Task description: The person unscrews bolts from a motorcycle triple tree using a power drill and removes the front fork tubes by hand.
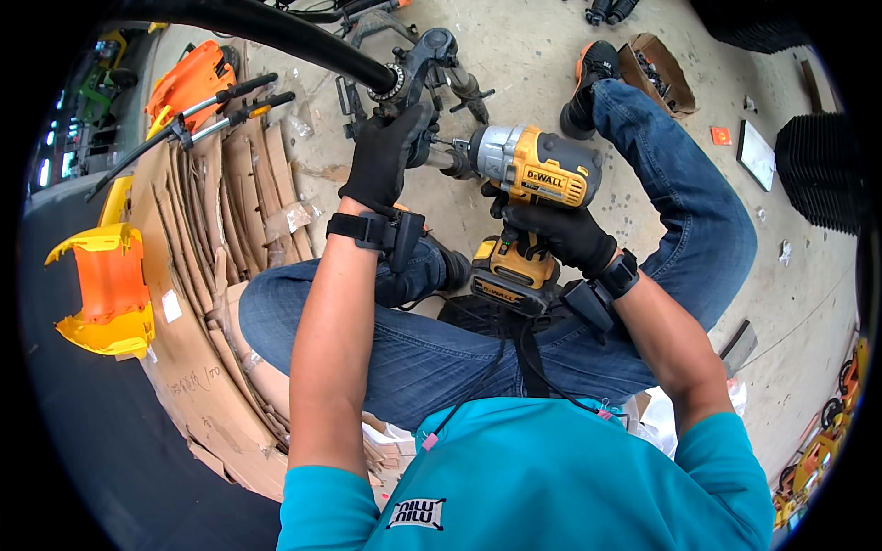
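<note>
My right hand [560, 237], in a black glove, is wrapped round the handle of a yellow, black and silver cordless impact wrench [549, 167]. The wrench's nose points left, at a grey suspension fork [445, 46] joined to a thick black tube [303, 41]. My left hand [381, 156], also gloved in black, is closed on the fork's near side, close to the wrench's tip. The left glove partly hides what its fingers grip there. Whether the wrench's tip touches a fastener I cannot tell.
Stacked flattened cardboard [211, 266] stands at my left, with a yellow-orange plastic shell [110, 289] beside it. Grey-and-black handlebars [197, 124] lie above the stack. An open carton of small parts [675, 78] is past my shoe [597, 78]. A white rectangular panel [756, 154] lies at right.
</note>
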### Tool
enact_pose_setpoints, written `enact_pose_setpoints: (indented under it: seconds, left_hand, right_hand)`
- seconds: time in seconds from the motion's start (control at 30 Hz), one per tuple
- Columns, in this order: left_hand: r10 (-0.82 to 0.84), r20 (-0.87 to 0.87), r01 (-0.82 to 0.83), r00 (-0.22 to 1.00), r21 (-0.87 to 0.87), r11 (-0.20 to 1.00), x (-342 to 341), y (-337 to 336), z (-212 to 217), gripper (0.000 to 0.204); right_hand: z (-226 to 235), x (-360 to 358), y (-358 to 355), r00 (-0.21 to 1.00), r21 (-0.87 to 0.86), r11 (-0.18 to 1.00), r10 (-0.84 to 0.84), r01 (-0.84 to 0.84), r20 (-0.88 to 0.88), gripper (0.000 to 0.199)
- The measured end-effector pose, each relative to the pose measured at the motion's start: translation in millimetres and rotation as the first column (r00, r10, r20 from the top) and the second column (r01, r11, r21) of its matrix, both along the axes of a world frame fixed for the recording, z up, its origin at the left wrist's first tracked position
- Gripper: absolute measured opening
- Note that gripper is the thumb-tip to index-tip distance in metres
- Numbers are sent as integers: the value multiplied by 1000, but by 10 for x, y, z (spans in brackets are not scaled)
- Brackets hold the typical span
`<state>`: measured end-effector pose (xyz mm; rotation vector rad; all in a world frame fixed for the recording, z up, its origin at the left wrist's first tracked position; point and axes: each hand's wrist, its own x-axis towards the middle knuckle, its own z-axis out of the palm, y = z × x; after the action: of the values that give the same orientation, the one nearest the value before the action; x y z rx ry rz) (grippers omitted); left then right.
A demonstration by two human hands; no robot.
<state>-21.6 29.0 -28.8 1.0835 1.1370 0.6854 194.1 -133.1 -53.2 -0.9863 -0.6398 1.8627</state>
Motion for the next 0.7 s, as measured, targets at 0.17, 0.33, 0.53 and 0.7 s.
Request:
enact_pose_setpoints:
  seconds: [0.17,0.33,0.53,0.7]
  left_hand:
    - [-22,-13,22,1000,-7,1000,-25,32,10,37]
    - [15,-35,-16,999,-27,1000,12,59,26,31]
    - [103,36,-106,994,102,989,16,57,-66,27]
    - [114,102,-111,988,-34,993,74,15,73,28]
  right_hand:
    - [-44,-14,0,1000,7,1000,-12,12,7,44]
    - [69,-64,31,1000,17,1000,-3,4,-29,42]
    - [115,-159,42,985,-37,999,-10,4,-172,45]
    - [121,-210,48,940,-110,994,-31,-7,-341,46]
